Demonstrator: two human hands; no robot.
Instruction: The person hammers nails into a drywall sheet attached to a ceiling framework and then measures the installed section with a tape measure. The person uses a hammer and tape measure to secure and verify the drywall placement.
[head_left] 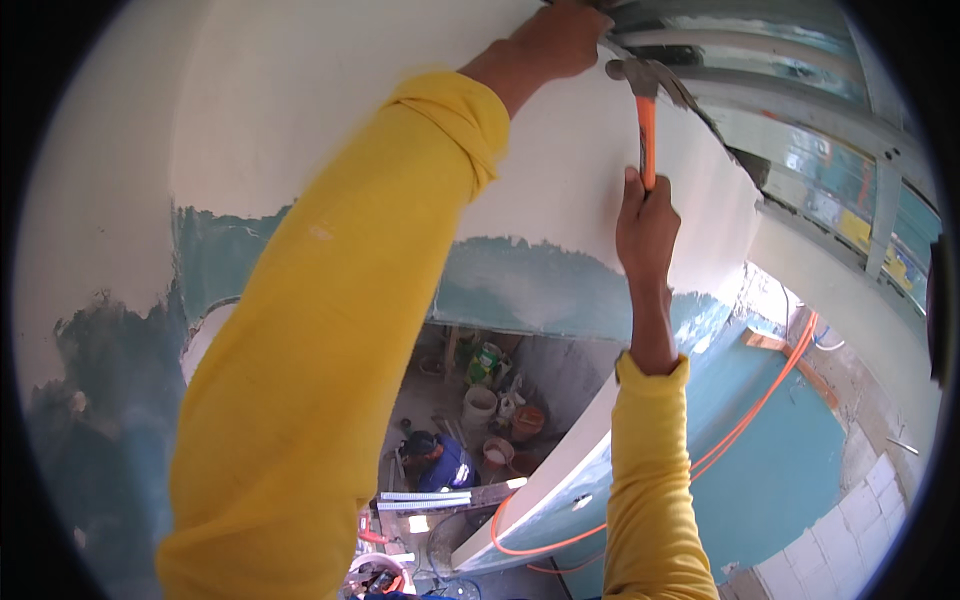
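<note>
My right hand (648,225) is wrapped round the orange handle of a claw hammer (647,130), held upright with its metal head at the top. Just beneath the wall's upper edge, the hammer head is close to the metal framing (780,95). Higher up and to the left, my left hand (560,40) is closed at the top of the white-coated wall (330,110). What its fingers grip, if anything, is hidden near the picture's upper edge. Both my forearms are in yellow sleeves.
Far below, a person in dark blue (445,465) crouches near several buckets (480,405). An orange cable (750,410) hangs along the curved teal panel (790,470) on the right. White strips (425,500) lie across the opening, above a pink-rimmed tub (385,575).
</note>
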